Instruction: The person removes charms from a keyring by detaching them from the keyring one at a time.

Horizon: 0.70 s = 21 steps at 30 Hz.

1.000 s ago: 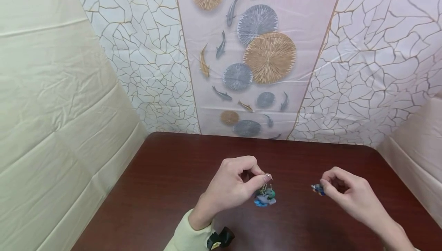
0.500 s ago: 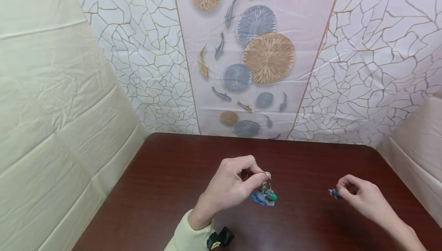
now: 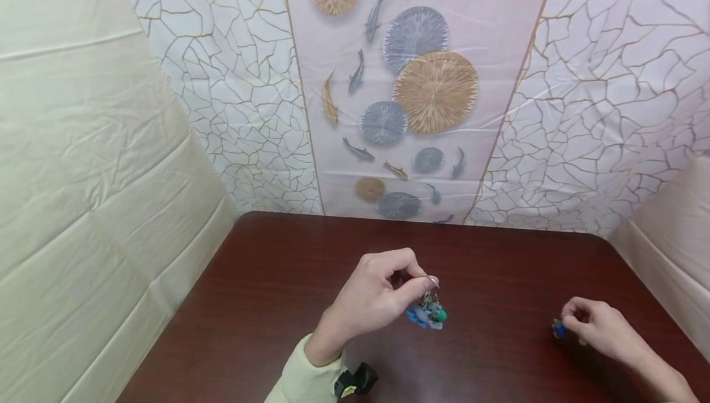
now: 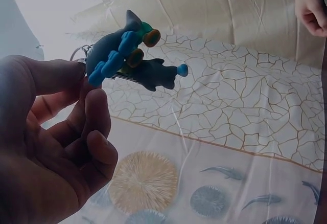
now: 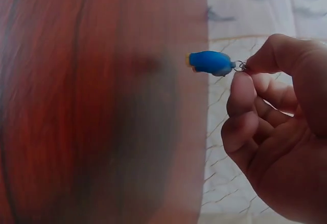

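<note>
Between thumb and forefinger, my left hand [image 3: 373, 295] pinches a ring from which a bunch of keychain charms [image 3: 426, 315] hangs above the table. In the left wrist view the charms [image 4: 115, 58] are grey, shark-like figures with blue, green and orange-brown parts. At the right side of the table, my right hand [image 3: 601, 326] pinches the metal link of a single small keychain charm [image 3: 558, 329]. Seen from the right wrist, that charm [image 5: 210, 62] is blue with a yellowish end, and its link [image 5: 240, 66] sits at the fingertips. It appears low over the tabletop; contact cannot be told.
A dark red-brown table [image 3: 288, 267] lies under both hands. Behind it hangs a patterned cloth [image 3: 432, 92] with fish and round motifs, and a cream cloth [image 3: 111, 175] stands on the left. A black strapped device [image 3: 355, 381] is on the left wrist.
My right hand has moved right and down towards the near right of the table, carrying the single charm. The left hand stays nearly still while its charms swing slightly.
</note>
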Each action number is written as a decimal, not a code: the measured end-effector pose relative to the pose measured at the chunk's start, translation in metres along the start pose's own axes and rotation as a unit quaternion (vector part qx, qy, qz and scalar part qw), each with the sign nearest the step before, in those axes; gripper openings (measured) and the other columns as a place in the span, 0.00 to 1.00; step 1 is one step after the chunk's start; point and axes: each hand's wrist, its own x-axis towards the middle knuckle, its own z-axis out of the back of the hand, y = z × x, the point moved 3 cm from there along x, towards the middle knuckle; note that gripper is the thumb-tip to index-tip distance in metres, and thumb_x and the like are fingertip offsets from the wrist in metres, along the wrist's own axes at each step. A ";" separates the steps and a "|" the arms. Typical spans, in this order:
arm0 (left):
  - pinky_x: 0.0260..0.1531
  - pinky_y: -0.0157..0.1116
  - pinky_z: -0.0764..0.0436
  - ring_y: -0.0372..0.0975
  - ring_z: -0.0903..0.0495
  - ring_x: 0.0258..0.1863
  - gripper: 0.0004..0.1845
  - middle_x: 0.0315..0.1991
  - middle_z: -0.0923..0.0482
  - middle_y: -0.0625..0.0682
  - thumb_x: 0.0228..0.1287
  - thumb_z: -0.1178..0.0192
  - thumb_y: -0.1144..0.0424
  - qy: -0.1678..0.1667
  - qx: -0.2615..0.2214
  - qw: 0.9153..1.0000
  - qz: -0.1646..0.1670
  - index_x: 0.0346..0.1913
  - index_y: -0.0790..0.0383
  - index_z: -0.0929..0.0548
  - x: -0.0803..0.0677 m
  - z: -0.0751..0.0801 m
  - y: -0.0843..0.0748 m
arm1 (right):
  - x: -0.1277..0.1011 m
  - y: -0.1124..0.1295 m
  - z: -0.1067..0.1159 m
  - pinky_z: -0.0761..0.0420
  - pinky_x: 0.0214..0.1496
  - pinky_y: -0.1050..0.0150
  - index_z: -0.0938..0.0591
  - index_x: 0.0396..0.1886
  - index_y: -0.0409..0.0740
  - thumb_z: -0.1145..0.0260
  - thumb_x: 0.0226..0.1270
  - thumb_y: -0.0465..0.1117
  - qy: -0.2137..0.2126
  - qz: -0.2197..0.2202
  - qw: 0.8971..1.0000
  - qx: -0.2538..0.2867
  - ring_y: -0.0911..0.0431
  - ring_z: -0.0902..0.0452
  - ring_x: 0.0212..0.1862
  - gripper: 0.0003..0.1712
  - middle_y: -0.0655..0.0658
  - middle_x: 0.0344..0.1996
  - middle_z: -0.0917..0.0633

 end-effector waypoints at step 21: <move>0.20 0.25 0.24 0.23 0.27 0.20 0.10 0.24 0.19 0.42 0.64 0.36 0.63 0.019 -0.007 0.999 0.035 0.25 0.52 0.23 -0.001 0.002 0.006 | 0.004 -0.039 0.000 0.26 0.17 0.64 0.21 0.37 0.42 0.39 0.69 0.39 0.091 -0.054 0.994 0.012 0.63 0.29 0.18 0.04 0.53 0.18 0.24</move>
